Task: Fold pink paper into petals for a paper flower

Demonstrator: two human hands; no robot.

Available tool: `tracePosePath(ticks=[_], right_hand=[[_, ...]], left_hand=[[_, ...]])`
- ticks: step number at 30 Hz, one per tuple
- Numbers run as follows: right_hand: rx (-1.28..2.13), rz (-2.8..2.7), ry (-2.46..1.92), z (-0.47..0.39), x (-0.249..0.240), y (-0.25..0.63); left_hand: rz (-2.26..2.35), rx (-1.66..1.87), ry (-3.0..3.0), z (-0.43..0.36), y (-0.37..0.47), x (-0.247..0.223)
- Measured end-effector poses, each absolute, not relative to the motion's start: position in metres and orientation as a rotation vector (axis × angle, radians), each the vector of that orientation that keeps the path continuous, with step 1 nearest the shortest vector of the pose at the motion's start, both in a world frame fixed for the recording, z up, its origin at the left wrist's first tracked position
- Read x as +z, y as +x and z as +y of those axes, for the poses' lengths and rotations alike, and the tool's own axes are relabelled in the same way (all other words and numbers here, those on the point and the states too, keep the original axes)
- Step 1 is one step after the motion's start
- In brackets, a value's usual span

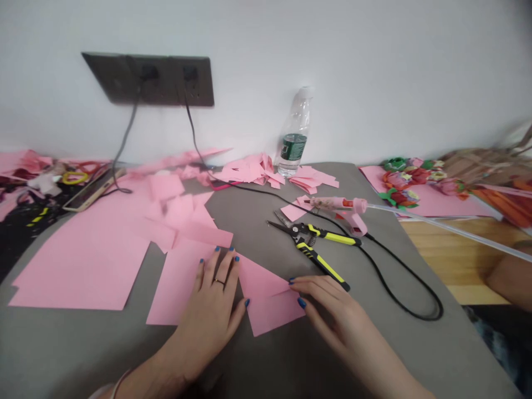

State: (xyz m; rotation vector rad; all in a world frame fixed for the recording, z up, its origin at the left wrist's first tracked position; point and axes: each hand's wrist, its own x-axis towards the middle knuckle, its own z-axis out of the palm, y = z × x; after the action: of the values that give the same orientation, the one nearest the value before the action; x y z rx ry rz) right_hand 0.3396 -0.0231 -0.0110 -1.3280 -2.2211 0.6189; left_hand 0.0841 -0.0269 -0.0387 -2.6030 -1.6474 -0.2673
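Note:
My left hand (pixel 216 305) lies flat, fingers stretched, across the left part of a pink paper piece (pixel 266 280) and over a larger pink sheet (pixel 166 299) beside it. A ring is on one finger. At the right edge of the smaller piece, my right hand (pixel 328 310) has its thumb and fingertips closed on the paper. A crease or fold line crosses this piece near those fingertips. Just beyond my right hand rest wire strippers (pixel 299 233) with yellow and black handles, their jaws apart. Behind them lies a pink glue gun (pixel 338 206) with a long clear glue stick.
Large pink sheets (pixel 91 255) and cut scraps (pixel 249 169) cover the left and back of the grey table (pixel 394 332). A water bottle (pixel 295 133) stands by the wall. A black cord (pixel 399 260) loops at right. Paper flowers (pixel 409 180) and another person's arm (pixel 511 277) are farther right.

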Motion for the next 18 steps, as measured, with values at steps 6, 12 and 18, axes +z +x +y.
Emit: tracePosePath(ticks=[6, 12, 18], right_hand=[[0.66, -2.057, -1.436, -0.012, -0.031, 0.317], [0.814, -1.998, -1.601, 0.004, -0.024, 0.301], [1.097, -1.885, -1.665, 0.013, -0.016, 0.295]], left_hand=[[-1.711, -0.309, -2.577, -0.03, 0.083, -0.04], [-1.762, -0.386, -2.536, -0.037, 0.084, -0.047], [-1.782, -0.417, -2.596, -0.032, 0.08, -0.04]])
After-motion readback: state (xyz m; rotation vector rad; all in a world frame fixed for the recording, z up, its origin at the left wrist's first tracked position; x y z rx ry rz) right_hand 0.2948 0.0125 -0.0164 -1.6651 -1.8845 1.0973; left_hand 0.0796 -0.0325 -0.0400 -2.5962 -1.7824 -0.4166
